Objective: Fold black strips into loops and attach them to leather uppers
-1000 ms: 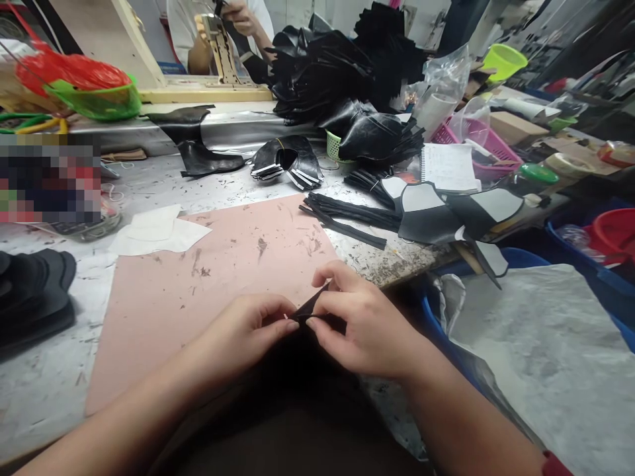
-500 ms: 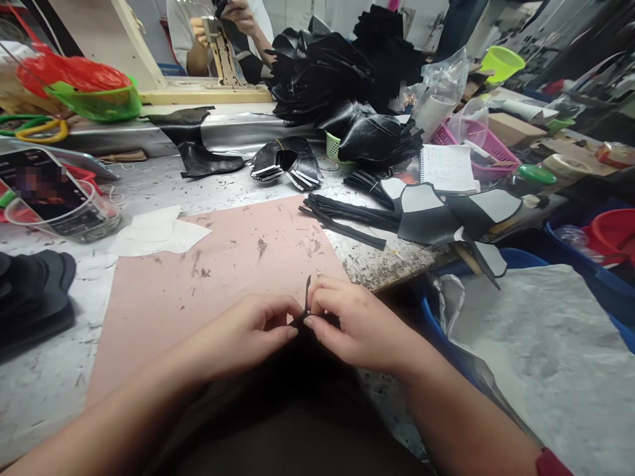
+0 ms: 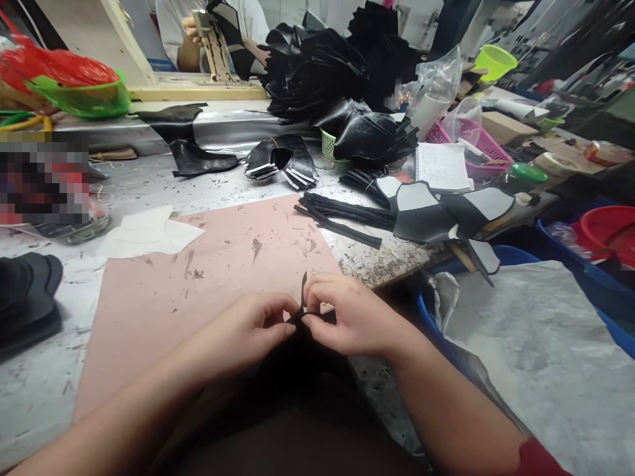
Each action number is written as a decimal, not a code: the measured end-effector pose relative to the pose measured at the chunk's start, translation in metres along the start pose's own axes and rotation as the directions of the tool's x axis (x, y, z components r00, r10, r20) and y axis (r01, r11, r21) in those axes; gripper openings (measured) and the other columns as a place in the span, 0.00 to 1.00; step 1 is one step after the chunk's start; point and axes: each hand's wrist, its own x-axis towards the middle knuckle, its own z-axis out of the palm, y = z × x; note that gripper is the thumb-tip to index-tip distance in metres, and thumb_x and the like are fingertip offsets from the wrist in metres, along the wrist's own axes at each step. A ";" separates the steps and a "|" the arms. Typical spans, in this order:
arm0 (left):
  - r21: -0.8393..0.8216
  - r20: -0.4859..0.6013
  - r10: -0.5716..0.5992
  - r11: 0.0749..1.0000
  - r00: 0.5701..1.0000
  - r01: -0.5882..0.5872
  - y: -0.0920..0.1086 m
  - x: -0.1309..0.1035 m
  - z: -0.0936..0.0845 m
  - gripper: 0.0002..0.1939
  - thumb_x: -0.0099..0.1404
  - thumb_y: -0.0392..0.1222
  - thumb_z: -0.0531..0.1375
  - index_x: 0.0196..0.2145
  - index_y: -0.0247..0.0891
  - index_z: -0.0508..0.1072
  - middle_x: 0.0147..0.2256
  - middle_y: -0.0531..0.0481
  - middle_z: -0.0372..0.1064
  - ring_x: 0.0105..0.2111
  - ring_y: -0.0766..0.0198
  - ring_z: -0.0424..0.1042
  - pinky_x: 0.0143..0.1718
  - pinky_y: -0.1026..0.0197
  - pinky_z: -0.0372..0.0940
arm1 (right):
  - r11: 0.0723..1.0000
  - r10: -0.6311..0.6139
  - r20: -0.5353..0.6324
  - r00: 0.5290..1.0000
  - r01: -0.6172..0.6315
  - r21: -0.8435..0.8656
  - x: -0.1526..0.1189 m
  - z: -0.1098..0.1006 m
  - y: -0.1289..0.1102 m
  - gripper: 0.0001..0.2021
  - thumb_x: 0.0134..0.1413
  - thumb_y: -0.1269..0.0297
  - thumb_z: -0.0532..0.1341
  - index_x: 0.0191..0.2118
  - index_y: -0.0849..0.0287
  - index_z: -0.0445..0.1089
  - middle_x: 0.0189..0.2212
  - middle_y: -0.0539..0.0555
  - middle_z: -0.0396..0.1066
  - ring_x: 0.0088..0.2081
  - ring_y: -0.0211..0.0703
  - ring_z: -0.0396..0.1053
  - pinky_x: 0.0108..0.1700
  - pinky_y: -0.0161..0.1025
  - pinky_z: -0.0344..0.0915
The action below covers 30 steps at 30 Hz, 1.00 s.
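Note:
Close in front of my body, my left hand (image 3: 270, 322) and my right hand (image 3: 342, 314) meet over the front part of the pink board (image 3: 228, 264). Both pinch a thin black piece of material (image 3: 303, 291), whose narrow end sticks up between the fingertips. The left thumb and index finger press its left side; the right ones grip just beside them. Its lower part blends into the dark clothing below, so its full shape is hidden. Beyond the board lie a bundle of black strips (image 3: 347, 211) and black pieces with grey backing (image 3: 421, 211).
Stacked black pieces (image 3: 24, 297) lie at left, near white sheets (image 3: 151, 231). Behind are a banded black bundle (image 3: 282, 158), a black leather upper (image 3: 198, 145) and a tall black pile (image 3: 317, 66). A covered blue bin (image 3: 536, 317) stands right, past the table edge. Opposite, a person handles black material.
The view has shifted slightly, so the scene sits a little further left. My hands keep nearly the same pinch on the black piece. The person opposite has moved their hands.

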 end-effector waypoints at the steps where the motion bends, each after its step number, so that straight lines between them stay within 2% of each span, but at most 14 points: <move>1: 0.018 0.001 0.010 1.000 1.000 -0.010 0.000 0.001 0.000 0.10 0.55 0.43 0.52 0.32 0.39 0.70 0.22 0.58 0.60 0.23 0.67 0.61 0.24 0.66 0.56 | 1.000 0.005 0.006 1.000 -0.005 -0.011 0.000 0.001 0.000 0.05 0.45 0.73 0.58 0.23 0.59 0.61 0.26 0.49 0.64 0.28 0.36 0.61 0.31 0.33 0.58; 4: 0.028 0.010 0.050 0.998 0.999 -0.050 0.000 0.004 -0.002 0.08 0.55 0.44 0.53 0.28 0.38 0.68 0.23 0.57 0.62 0.25 0.66 0.62 0.26 0.66 0.57 | 0.999 0.024 0.037 0.999 -0.022 -0.037 0.001 0.001 -0.001 0.04 0.47 0.72 0.58 0.25 0.59 0.62 0.26 0.49 0.64 0.29 0.36 0.61 0.32 0.33 0.57; 7: 0.025 0.011 0.030 0.999 0.999 -0.031 -0.001 0.007 -0.002 0.09 0.54 0.45 0.54 0.24 0.37 0.67 0.24 0.56 0.64 0.26 0.66 0.63 0.27 0.66 0.57 | 0.999 0.011 0.064 0.998 -0.008 -0.044 0.002 0.000 0.001 0.03 0.46 0.72 0.58 0.26 0.60 0.63 0.29 0.50 0.64 0.31 0.37 0.62 0.33 0.34 0.58; 12: 0.037 0.018 -0.005 0.999 1.000 0.005 -0.002 0.008 -0.002 0.09 0.55 0.43 0.53 0.31 0.39 0.70 0.22 0.57 0.62 0.24 0.67 0.61 0.25 0.66 0.55 | 1.000 0.013 0.071 0.997 -0.013 0.004 0.004 0.000 0.009 0.05 0.43 0.74 0.58 0.24 0.59 0.62 0.29 0.50 0.65 0.31 0.36 0.63 0.33 0.33 0.59; 17: 0.078 0.024 -0.028 0.997 0.999 0.026 -0.003 0.009 -0.002 0.09 0.55 0.42 0.52 0.32 0.39 0.69 0.22 0.57 0.59 0.23 0.67 0.59 0.24 0.66 0.54 | 0.999 0.034 0.062 0.998 -0.035 0.011 0.006 0.004 0.012 0.06 0.46 0.74 0.58 0.24 0.59 0.61 0.26 0.49 0.64 0.30 0.36 0.62 0.31 0.32 0.58; 23: 0.080 0.021 0.018 0.997 1.000 -0.020 -0.004 0.014 -0.004 0.07 0.55 0.43 0.53 0.25 0.38 0.66 0.23 0.57 0.61 0.25 0.67 0.60 0.25 0.66 0.55 | 0.998 0.046 0.075 0.996 -0.042 -0.045 0.006 0.003 0.011 0.05 0.49 0.72 0.59 0.26 0.59 0.62 0.27 0.48 0.64 0.30 0.36 0.62 0.32 0.33 0.58; 30: 0.089 -0.023 -0.016 0.996 1.000 0.018 0.000 0.014 -0.006 0.08 0.56 0.44 0.52 0.24 0.38 0.66 0.20 0.58 0.57 0.22 0.69 0.56 0.23 0.66 0.52 | 0.980 0.021 0.058 0.998 -0.009 -0.198 0.006 0.005 0.008 0.05 0.55 0.69 0.57 0.28 0.60 0.63 0.29 0.50 0.64 0.31 0.38 0.62 0.35 0.35 0.58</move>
